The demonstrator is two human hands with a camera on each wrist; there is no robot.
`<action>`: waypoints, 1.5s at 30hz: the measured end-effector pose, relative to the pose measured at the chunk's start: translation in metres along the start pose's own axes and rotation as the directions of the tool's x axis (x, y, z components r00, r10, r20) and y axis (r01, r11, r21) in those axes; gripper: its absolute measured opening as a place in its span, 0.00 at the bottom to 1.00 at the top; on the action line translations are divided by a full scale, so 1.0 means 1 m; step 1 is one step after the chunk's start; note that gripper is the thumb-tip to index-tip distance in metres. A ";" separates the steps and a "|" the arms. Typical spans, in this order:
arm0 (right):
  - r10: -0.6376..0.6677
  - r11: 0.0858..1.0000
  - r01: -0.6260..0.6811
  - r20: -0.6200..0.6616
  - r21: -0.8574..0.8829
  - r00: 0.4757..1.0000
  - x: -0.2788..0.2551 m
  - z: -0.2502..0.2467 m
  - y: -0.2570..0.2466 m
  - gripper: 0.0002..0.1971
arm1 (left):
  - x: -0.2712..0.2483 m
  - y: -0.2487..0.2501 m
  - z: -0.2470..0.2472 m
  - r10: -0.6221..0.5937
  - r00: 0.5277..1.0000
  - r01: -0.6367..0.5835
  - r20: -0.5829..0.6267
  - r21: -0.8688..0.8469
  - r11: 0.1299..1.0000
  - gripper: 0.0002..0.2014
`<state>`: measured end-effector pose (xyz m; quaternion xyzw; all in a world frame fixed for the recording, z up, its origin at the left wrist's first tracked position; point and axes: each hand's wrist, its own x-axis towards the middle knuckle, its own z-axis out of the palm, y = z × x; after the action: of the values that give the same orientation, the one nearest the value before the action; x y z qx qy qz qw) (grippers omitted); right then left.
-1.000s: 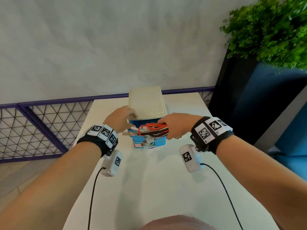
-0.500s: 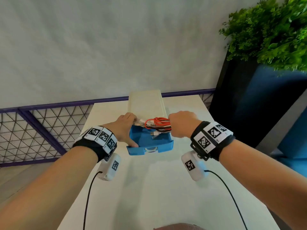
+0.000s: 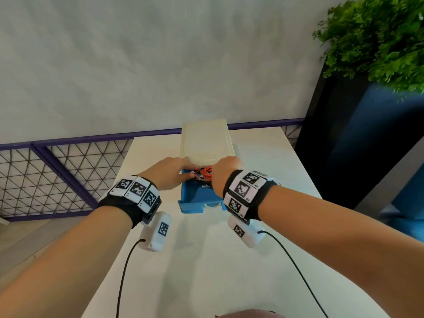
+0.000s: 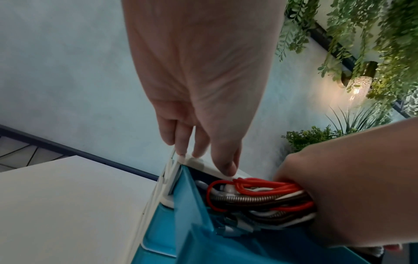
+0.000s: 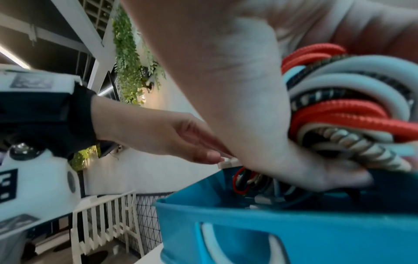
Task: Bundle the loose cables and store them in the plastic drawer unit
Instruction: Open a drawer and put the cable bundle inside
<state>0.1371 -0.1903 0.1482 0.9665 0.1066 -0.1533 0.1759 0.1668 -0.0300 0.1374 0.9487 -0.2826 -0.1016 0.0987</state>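
A cream plastic drawer unit (image 3: 204, 138) stands at the far middle of the white table (image 3: 206, 260). Its blue top drawer (image 3: 195, 203) is pulled out toward me. My right hand (image 3: 223, 174) grips a bundle of red, white and braided cables (image 3: 205, 174) and holds it down inside the open drawer (image 4: 199, 232). The bundle (image 4: 260, 196) fills the drawer's back part, and the cables (image 5: 339, 110) sit in my right palm. My left hand (image 3: 171, 172) rests with straight fingers (image 4: 224, 164) on the unit's front top edge, beside the bundle.
A purple-framed mesh fence (image 3: 57, 171) runs along the table's far and left side. A dark planter with green foliage (image 3: 378, 42) stands at the right. Black wires (image 3: 124, 276) trail from the wrist cameras across the near table.
The blue drawer came out from the unit. My right hand carried the cable bundle from in front of the unit down into the drawer. My left hand moved from the drawer's side to the unit's top edge.
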 end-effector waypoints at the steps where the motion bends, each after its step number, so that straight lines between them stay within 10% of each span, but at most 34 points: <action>1: 0.017 1.000 -0.017 0.029 0.011 0.999 0.005 0.000 -0.003 0.12 | 0.001 0.000 0.001 -0.013 1.000 0.013 0.009 0.020 1.000 0.18; 11: 0.083 0.996 -0.084 0.053 0.012 0.995 0.022 0.008 -0.018 0.07 | 0.006 0.006 0.012 -0.077 0.997 0.077 -0.005 0.146 0.986 0.17; 24: 0.223 0.948 -0.225 0.034 0.223 0.974 0.030 0.022 -0.037 0.28 | 0.016 0.013 0.021 -0.216 0.969 0.229 -0.116 0.119 0.966 0.20; 32: -0.057 0.924 0.233 -0.493 0.303 0.868 -0.021 0.063 -0.014 0.19 | 0.014 0.020 0.024 -0.275 0.944 0.295 -0.181 0.094 0.951 0.20; 37: -0.224 0.927 0.350 -0.551 0.133 0.803 -0.014 0.076 -0.004 0.25 | 0.015 0.021 0.022 -0.195 0.971 0.212 -0.141 0.121 0.970 0.14; 41: -0.186 0.919 0.326 -0.487 0.220 0.853 0.004 0.079 -0.015 0.39 | 0.017 0.017 0.023 -0.202 0.969 0.220 -0.141 0.129 0.967 0.14; 45: -0.105 0.928 0.251 -0.453 0.275 0.885 0.008 0.079 -0.030 0.34 | 0.016 0.010 0.020 -0.178 0.977 0.188 -0.121 0.077 0.979 0.15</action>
<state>0.1165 -0.1914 0.0660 0.9777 0.2054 0.0326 -0.0291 0.1703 -0.0498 0.1186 0.9784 -0.1923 -0.0435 0.0628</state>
